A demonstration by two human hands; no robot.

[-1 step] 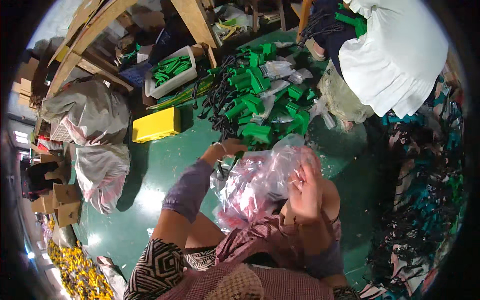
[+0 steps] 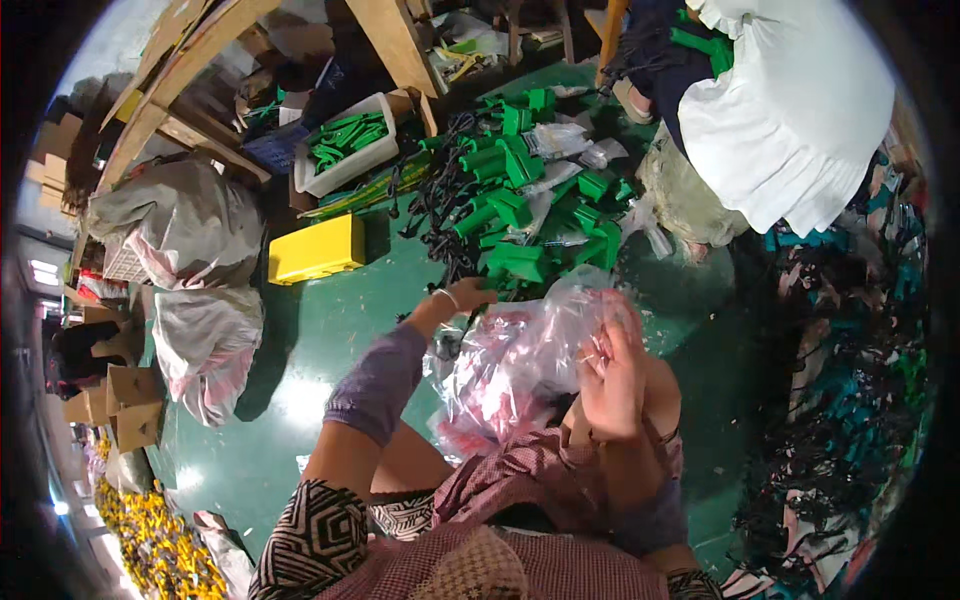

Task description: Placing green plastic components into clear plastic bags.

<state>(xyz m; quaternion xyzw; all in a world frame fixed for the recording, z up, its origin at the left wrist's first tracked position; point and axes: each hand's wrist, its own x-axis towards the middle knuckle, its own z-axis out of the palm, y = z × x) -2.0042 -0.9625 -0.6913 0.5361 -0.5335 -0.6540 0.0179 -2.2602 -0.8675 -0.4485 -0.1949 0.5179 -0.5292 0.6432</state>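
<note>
A crumpled clear plastic bag point(image 2: 500, 365) with pinkish-red patches spreads over my lap and down toward the floor. My right hand point(image 2: 612, 390) is raised at the bag's right side, its fingers bent in against the plastic and gripping it. Beyond the bag's far left edge reaches my left hand point(image 2: 466, 294), back upward, beside a heap of green plastic tool-like bodies point(image 2: 515, 262). Its fingertips are hidden, so I cannot tell whether they hold anything. Black cords point(image 2: 448, 225) lie in a tangle just past this hand.
At the left lie a yellow box point(image 2: 316, 250), a white bin point(image 2: 345, 172) of green parts and stuffed sacks point(image 2: 205, 345). Another person in a white garment point(image 2: 790, 120) is at the far right. A dark heap of straps point(image 2: 840, 400) covers the right side.
My left hand has shifted slightly, and the green piece seen under it before is now hidden. The fingers of my right hand have drawn closer together on the plastic.
</note>
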